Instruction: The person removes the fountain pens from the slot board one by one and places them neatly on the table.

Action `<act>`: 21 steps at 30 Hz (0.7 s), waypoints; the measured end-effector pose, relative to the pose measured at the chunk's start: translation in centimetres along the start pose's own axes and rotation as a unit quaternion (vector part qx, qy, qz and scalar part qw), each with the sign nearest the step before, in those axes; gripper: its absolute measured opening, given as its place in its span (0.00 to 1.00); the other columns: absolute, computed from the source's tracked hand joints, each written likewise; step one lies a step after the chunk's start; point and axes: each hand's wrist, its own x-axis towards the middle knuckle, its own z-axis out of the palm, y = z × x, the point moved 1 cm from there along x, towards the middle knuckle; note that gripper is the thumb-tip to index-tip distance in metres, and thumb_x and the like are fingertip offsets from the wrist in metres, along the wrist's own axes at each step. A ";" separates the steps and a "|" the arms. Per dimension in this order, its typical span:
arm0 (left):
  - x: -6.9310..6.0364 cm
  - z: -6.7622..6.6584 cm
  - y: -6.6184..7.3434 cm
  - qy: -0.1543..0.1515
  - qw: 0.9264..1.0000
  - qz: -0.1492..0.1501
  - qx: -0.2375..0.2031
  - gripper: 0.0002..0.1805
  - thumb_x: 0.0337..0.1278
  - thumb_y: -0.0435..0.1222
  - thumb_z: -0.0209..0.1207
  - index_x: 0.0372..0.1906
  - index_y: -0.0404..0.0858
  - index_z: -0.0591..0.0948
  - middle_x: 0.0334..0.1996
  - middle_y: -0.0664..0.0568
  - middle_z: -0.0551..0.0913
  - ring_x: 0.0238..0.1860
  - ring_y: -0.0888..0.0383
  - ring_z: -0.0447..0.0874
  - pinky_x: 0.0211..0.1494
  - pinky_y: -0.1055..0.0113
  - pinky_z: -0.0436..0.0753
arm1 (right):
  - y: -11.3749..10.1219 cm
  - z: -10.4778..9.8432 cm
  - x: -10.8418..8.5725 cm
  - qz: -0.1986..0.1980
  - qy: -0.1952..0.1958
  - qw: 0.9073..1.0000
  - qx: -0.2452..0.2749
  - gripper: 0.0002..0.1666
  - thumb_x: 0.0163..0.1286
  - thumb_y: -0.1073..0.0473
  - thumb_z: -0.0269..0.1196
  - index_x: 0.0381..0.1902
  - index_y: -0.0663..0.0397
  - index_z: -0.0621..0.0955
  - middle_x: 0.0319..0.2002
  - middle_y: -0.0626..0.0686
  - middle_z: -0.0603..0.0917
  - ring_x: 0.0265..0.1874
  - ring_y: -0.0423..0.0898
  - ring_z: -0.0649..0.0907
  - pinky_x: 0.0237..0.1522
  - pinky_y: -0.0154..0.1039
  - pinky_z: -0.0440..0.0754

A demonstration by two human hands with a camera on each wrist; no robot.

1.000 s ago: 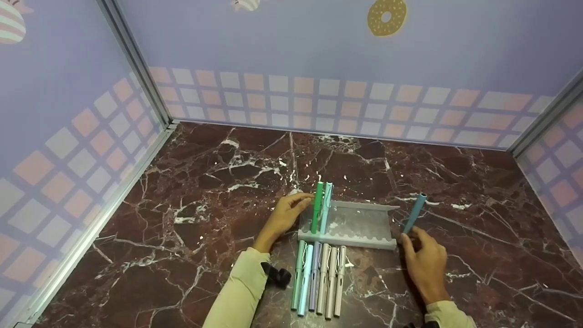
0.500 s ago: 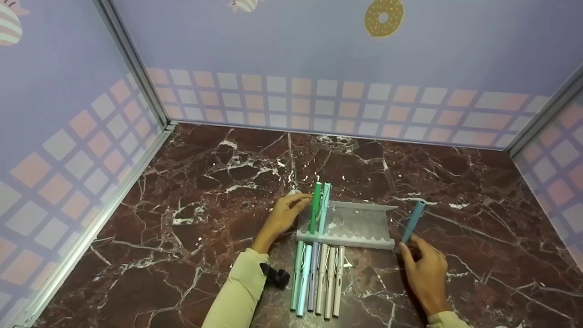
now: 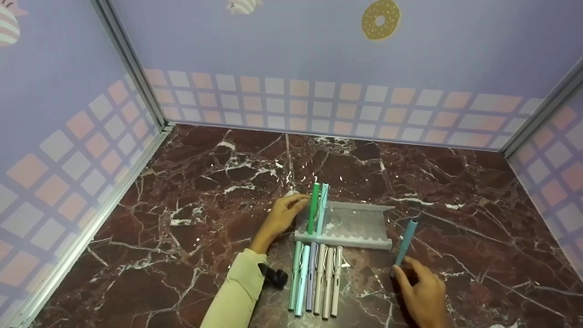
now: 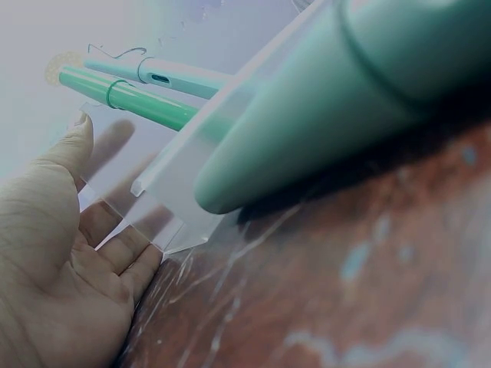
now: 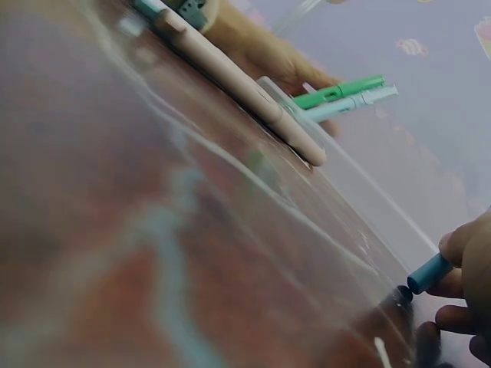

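My left hand [image 3: 283,217] holds the left edge of a clear plastic pen rack [image 3: 360,223]; in the left wrist view its fingers show through the plastic. A green pen [image 3: 313,209] and a light blue pen [image 3: 322,209] lean side by side in the rack's left notches. To the right of the rack, my right hand [image 3: 423,287] pinches a teal-blue pen [image 3: 406,241] near its lower end. That pen is tilted, its upper end pointing away from me. In the right wrist view, its lower end [image 5: 422,279] is just above the table, near its dark reflection.
In front of the rack lies a row of capped pens: a green one [image 3: 296,275], a light blue one [image 3: 303,280], a purple one [image 3: 311,278] and several beige ones [image 3: 329,282]. White specks dot the marbled table [image 3: 218,200]. Patterned panels [image 3: 319,50] wall the back and sides.
My right hand has moved toward me with the teal-blue pen, away from the rack's right end. The left hand stays at the rack, and the lying pens keep their places.
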 end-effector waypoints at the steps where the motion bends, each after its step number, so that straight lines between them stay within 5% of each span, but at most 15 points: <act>1: 0.0 0.0 0.0 0.001 1.000 0.000 -0.002 0.16 0.73 0.35 0.54 0.56 0.30 0.82 0.54 0.38 0.84 0.55 0.44 0.81 0.62 0.52 0.78 | -0.1 0.0 -0.1 -0.002 -0.001 1.000 0.000 0.14 0.54 0.67 0.76 0.40 0.63 0.86 0.27 0.53 0.89 0.24 0.52 0.87 0.32 0.52 0.83; 13: 0.1 0.0 0.0 -0.007 1.000 -0.003 0.003 0.17 0.74 0.39 0.54 0.56 0.33 0.83 0.51 0.42 0.86 0.53 0.48 0.83 0.61 0.55 0.79 | -0.5 0.1 -0.1 0.014 -0.012 1.000 0.006 0.13 0.56 0.64 0.76 0.40 0.60 0.87 0.27 0.50 0.89 0.24 0.49 0.87 0.32 0.48 0.83; 21: 0.0 -0.1 0.0 -0.002 1.000 0.008 0.008 0.16 0.74 0.37 0.54 0.55 0.33 0.83 0.51 0.41 0.86 0.53 0.46 0.83 0.61 0.54 0.79 | -1.7 2.1 -0.1 -0.006 -0.027 0.998 0.053 0.13 0.55 0.67 0.76 0.39 0.60 0.87 0.27 0.47 0.88 0.21 0.35 0.82 0.27 0.34 0.82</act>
